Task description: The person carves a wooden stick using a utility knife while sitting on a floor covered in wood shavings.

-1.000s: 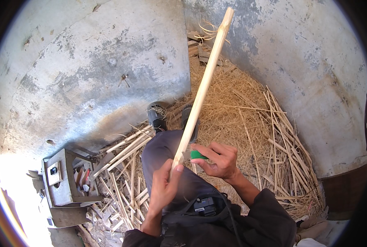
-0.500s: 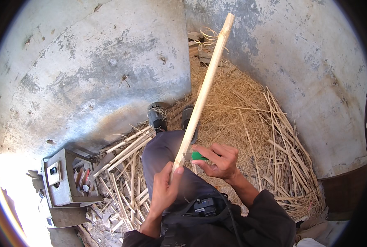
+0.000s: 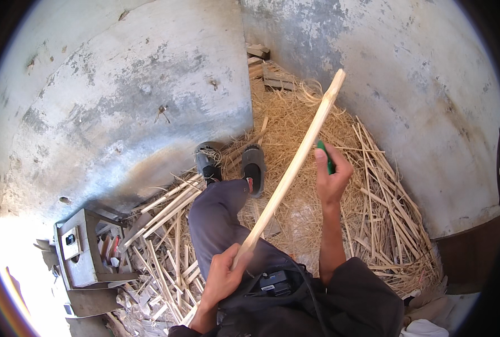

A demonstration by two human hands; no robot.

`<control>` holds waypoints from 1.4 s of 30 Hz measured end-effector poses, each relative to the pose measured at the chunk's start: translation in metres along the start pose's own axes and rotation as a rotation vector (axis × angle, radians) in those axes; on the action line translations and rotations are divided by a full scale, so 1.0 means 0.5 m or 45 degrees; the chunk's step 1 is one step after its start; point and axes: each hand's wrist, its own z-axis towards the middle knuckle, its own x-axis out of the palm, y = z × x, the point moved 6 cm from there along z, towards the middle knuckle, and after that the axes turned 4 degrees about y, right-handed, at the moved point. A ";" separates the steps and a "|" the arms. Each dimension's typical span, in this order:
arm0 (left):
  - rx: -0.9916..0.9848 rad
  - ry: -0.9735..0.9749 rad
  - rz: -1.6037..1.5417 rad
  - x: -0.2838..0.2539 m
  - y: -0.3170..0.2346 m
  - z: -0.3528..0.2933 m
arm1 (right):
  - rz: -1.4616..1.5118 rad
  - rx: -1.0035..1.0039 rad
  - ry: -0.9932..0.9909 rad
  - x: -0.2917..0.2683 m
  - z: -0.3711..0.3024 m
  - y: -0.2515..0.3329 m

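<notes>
A long, pale strip of split bamboo (image 3: 289, 175) slants up and away to the right from my lap. My left hand (image 3: 223, 278) is wrapped round its near end, close to my thigh. Right of the strip's far half, my right hand (image 3: 335, 175) is closed round a small green-handled knife (image 3: 327, 159). Only the green handle shows clearly; its blade is not plain from here. The knife hand appears apart from the strip.
Straw-like shavings (image 3: 295, 123) cover the floor ahead. Split strips (image 3: 393, 219) are heaped at the right, with more strips (image 3: 168, 213) at the left. A worn wooden stool (image 3: 90, 253) lies at the left. Stained walls (image 3: 166, 73) meet in a corner ahead.
My right hand has moved forward and right, from near my left hand to beside the strip's far half. The strip's far end has dropped and swung right; my left hand has shifted slightly nearer.
</notes>
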 end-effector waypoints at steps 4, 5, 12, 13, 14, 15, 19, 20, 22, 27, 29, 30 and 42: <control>-0.011 -0.055 0.018 -0.028 0.040 0.006 | 0.098 -0.032 0.139 0.017 -0.017 -0.004; -0.011 -0.060 0.015 -0.027 0.045 0.005 | 0.148 -0.064 0.254 0.035 -0.033 0.002; 0.010 -0.157 -0.102 -0.038 0.010 0.033 | 0.378 -0.307 0.487 0.089 -0.131 0.127; -0.015 -0.190 -0.138 -0.038 0.004 0.035 | 0.379 -0.306 0.489 0.088 -0.136 0.128; -0.040 -0.223 -0.173 -0.039 0.003 0.036 | 0.327 -0.383 0.556 0.091 -0.144 0.135; -0.039 -0.225 -0.172 -0.038 0.002 0.037 | 0.276 -0.462 0.622 0.096 -0.149 0.143; 0.022 -0.226 -0.124 -0.035 -0.010 0.042 | 0.169 -0.527 0.630 0.096 -0.148 0.162; 0.036 -0.227 -0.110 -0.034 -0.015 0.043 | 0.169 -0.527 0.630 0.098 -0.148 0.162; 0.050 -0.232 -0.075 -0.032 -0.024 0.045 | 0.178 -0.553 0.593 0.099 -0.148 0.162; 0.061 -0.237 -0.022 -0.031 -0.028 0.045 | 0.108 -0.577 0.571 0.092 -0.142 0.163; 0.039 -0.251 -0.012 -0.030 -0.030 0.043 | 0.081 -0.582 0.559 0.092 -0.139 0.161; 0.039 -0.250 -0.011 -0.030 -0.032 0.042 | 0.088 -0.580 0.538 0.092 -0.138 0.159; 0.050 -0.264 0.046 -0.026 -0.041 0.040 | 0.076 -0.617 0.533 0.086 -0.138 0.168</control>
